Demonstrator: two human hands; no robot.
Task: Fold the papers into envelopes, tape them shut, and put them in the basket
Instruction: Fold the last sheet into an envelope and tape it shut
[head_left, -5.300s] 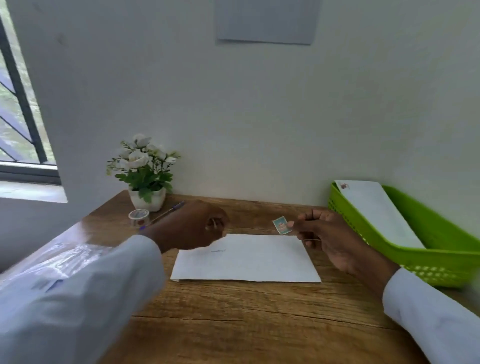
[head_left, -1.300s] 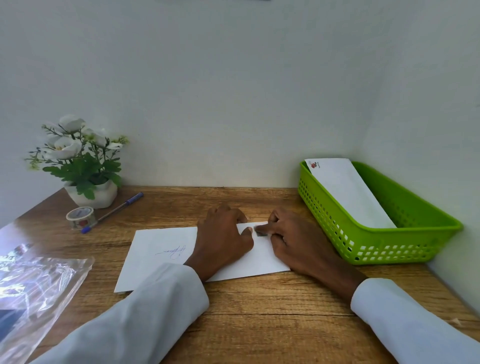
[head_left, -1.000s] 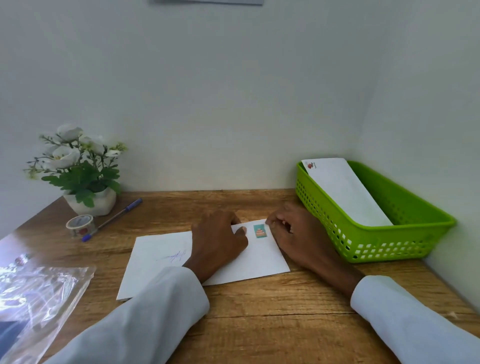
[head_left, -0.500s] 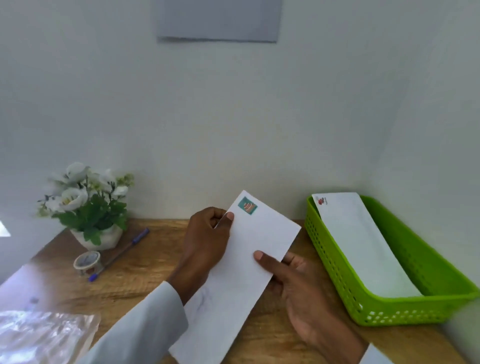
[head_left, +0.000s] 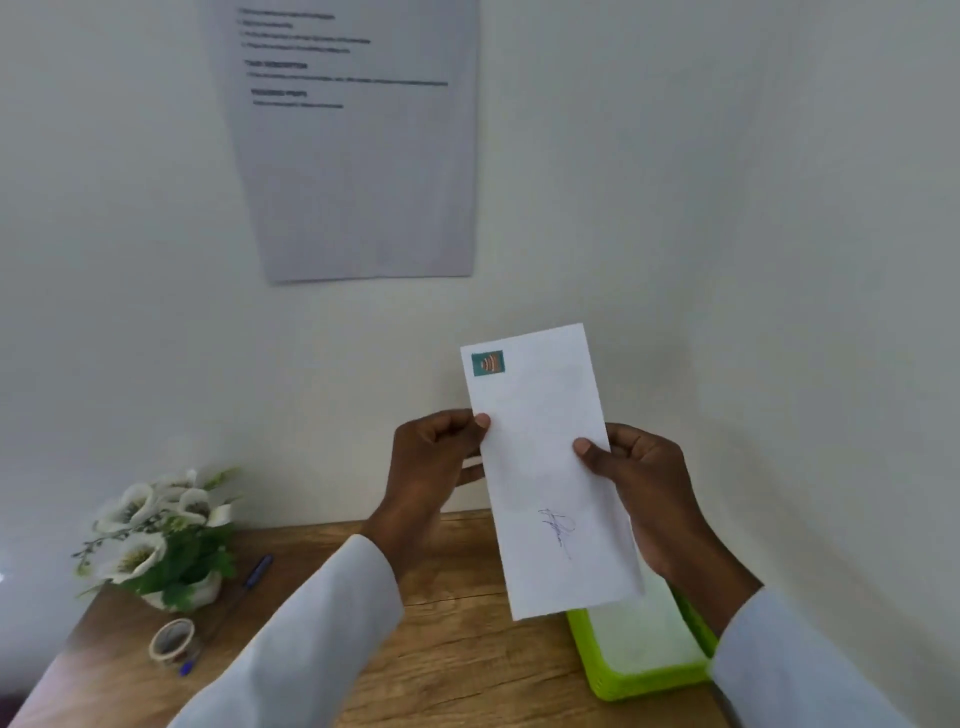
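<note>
The step in hand looks like the last one for this piece: carrying the finished long white paper envelope (head_left: 545, 467), with its small teal stamp (head_left: 488, 362) at the top corner and a blue pen scribble lower down, to the lime green plastic basket (head_left: 623, 680). The envelope is held upright in the air, above the basket's near-left corner. The left hand (head_left: 434, 467) has a narrow grip, thumb pinching the envelope's left edge; the right hand (head_left: 641, 483) grips the right edge, thumb on the front. Another white envelope (head_left: 641, 636) already lies inside the basket. The next move calls for lowering the envelope flat into the basket, then letting go
</note>
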